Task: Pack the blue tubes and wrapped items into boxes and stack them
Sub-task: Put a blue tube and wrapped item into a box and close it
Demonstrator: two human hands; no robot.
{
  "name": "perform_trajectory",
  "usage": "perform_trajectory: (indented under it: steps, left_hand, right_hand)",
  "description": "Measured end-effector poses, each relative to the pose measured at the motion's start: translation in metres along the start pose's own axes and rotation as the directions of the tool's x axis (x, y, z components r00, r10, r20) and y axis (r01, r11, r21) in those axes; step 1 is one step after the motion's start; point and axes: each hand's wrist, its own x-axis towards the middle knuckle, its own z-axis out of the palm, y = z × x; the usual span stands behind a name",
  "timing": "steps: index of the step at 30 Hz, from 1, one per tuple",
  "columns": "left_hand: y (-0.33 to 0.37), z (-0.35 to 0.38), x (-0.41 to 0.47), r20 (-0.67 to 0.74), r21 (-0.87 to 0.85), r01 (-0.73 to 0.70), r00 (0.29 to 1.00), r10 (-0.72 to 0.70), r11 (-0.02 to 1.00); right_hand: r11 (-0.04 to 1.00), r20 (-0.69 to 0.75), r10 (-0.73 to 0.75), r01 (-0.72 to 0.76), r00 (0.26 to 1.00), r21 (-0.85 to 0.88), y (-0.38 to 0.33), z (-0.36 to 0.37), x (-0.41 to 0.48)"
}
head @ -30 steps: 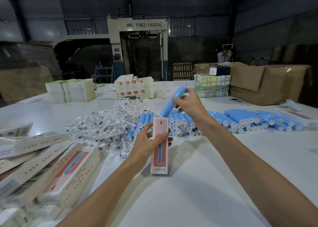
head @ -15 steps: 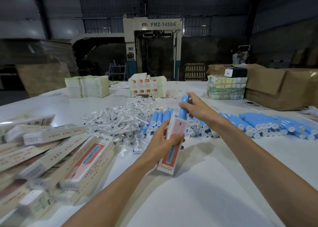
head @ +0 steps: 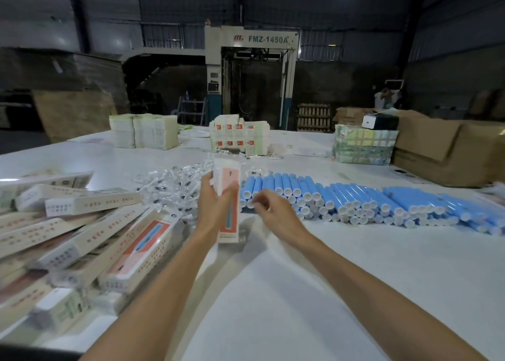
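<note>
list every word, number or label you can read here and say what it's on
"FMZ-1450A": on the header of the big machine at the back; the red logo left of it is too small to read.
Box held in the left hand: print too blurred to read.
Pile of boxes on the left: rows of red print, too blurred to read.
Bundled cartons at the far side: labels too small to read.

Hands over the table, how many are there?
2. The left hand grips the upright box at centre; the right hand hovers just right of it, before the blue tubes.
</note>
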Motion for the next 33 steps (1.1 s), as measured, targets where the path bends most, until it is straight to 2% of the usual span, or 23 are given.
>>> perform_trajectory:
  steps: [3, 6, 8, 13, 16, 18, 20, 22, 25, 29, 33]
  left_hand:
    - [0.0, -0.014, 0.013, -0.099, -0.068, 0.037, 0.994, -0.044, 0.997]
    - [-0.003, -0.025, 0.02, -0.172, -0.102, 0.086, 0.98, -0.102, 0.991]
    - [-0.006, -0.028, 0.023, -0.219, -0.066, 0.104, 0.969, -0.116, 0.992]
    - [-0.007, -0.029, 0.023, -0.281, 0.004, 0.106, 0.954, -0.101, 0.994]
    - [-0.003, -0.029, 0.019, -0.29, -0.024, 0.044, 0.956, -0.049, 0.999]
    - [0.001, -0.028, 0.015, -0.261, -0.029, 0.005, 0.965, -0.013, 1.0]
    - [0.005, -0.025, 0.012, -0.192, -0.034, -0.013, 0.981, 0.006, 0.999]
    - [0.008, -0.018, 0.008, -0.086, -0.029, -0.025, 0.996, 0.022, 0.999]
    - [0.013, -0.004, -0.003, 0.129, -0.011, -0.073, 0.989, 0.074, 0.997]
    - [0.015, 0.014, -0.02, 0.286, 0.053, -0.129, 0.952, 0.109, 0.99]
    - [0.013, 0.024, -0.034, 0.376, 0.068, -0.143, 0.92, 0.108, 0.987]
  right_hand:
    - [0.98, 0.243, -0.071, 0.114, 0.967, -0.165, -0.004, 0.034, -0.008]
    - [0.872, 0.31, -0.236, 0.342, 0.921, -0.35, -0.006, 0.05, -0.012]
    - [0.834, 0.307, -0.314, 0.415, 0.898, -0.362, -0.008, 0.051, -0.016]
    - [0.806, 0.367, -0.315, 0.451, 0.875, -0.383, -0.012, 0.049, -0.021]
    - [0.82, 0.356, -0.319, 0.444, 0.879, -0.362, -0.008, 0.039, -0.02]
    - [0.848, 0.323, -0.281, 0.391, 0.904, -0.357, -0.001, 0.024, -0.018]
    - [0.895, 0.261, -0.18, 0.268, 0.948, -0.356, 0.008, 0.002, -0.014]
    - [0.958, 0.172, -0.095, 0.137, 0.981, -0.252, 0.017, -0.024, -0.013]
    - [0.999, 0.022, 0.009, -0.01, 1.0, 0.031, 0.031, -0.059, -0.019]
    - [0.914, -0.16, 0.157, -0.082, 0.975, 0.398, 0.036, -0.085, -0.024]
    - [0.833, -0.293, 0.24, -0.042, 0.926, 0.552, 0.028, -0.089, -0.018]
